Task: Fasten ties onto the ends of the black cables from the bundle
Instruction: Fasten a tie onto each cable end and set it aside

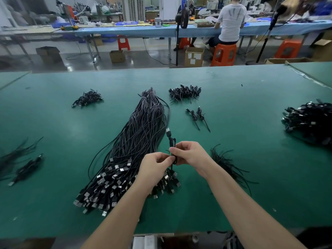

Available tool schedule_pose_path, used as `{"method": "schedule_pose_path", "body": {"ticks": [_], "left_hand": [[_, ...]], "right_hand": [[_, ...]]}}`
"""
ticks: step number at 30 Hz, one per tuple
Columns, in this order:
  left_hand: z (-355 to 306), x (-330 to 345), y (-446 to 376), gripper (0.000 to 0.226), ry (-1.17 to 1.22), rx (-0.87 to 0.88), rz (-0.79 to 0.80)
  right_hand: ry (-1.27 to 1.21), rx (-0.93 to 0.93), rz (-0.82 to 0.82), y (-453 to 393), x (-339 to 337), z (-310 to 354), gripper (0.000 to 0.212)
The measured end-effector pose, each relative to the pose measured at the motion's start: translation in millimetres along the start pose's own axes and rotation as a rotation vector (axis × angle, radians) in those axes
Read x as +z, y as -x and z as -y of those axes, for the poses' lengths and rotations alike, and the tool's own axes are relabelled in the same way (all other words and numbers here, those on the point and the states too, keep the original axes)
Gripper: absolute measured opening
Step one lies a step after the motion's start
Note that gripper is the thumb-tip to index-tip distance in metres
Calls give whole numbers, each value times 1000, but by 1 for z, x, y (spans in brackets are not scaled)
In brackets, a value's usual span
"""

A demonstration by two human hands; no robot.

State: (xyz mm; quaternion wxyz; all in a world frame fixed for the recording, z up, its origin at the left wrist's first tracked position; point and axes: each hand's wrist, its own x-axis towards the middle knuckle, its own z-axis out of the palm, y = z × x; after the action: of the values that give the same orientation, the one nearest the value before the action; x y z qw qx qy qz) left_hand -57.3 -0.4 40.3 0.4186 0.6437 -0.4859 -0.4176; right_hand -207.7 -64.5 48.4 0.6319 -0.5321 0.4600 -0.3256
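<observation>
While both hands (172, 157) pinch it — cable (170, 139) upright.

Counts: 1 big cable bundle (136, 144), strands too many to count. 1 cable (171, 142) in the 2 hands (156, 168). 2 tied cables (197, 116) lying singly. 3 heaps of coiled cables (185, 93). 1 pile of loose ties (226, 164). 4 orange stools (223, 54), 1 person (230, 20) seated.

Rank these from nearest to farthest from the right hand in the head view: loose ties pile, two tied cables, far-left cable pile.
From the right hand:
1. Loose ties pile, just to its right.
2. Two tied cables, beyond it, slightly right.
3. Far-left cable pile, across the bundle, far left.
</observation>
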Motion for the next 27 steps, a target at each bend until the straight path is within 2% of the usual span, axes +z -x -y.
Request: {"method": "schedule_pose_path", "body": {"ticks": [3, 5, 6, 8, 10, 12, 15, 18, 22, 27], "left_hand": [[1, 0, -6, 11, -24, -9, -10], [3, 1, -11, 12, -69, -16, -41], [4, 1, -15, 13, -96, -21, -62], [6, 2, -24, 17, -200, -32, -120], [8, 4, -34, 22, -335, -50, -168], [9, 8, -45, 25, -419, -64, -179], [5, 17, -65, 28, -460, -79, -169], [-1, 29, -90, 33, -464, -77, -166], [-9, 46, -128, 32, -435, -85, -153], [-11, 73, -183, 26, -355, -206, -169]], "right_hand": [[-29, 5, 2, -6, 1, -5, 25], [1, -9, -79, -13, 2, -14, 34], [109, -23, -138, -17, 2, -19, 38], [588, -89, -189, -23, 1, -35, 38], [1118, -177, -133, -29, -3, -56, 35], [1324, -230, -76, -36, -7, -74, 42], [1391, -312, -134, -46, -9, -89, 39], [1334, -352, -249, -51, -6, -96, 31], [1348, -429, -350, -51, -1, -105, 32], [1340, -456, -393, -52, -1, -106, 29]]}}
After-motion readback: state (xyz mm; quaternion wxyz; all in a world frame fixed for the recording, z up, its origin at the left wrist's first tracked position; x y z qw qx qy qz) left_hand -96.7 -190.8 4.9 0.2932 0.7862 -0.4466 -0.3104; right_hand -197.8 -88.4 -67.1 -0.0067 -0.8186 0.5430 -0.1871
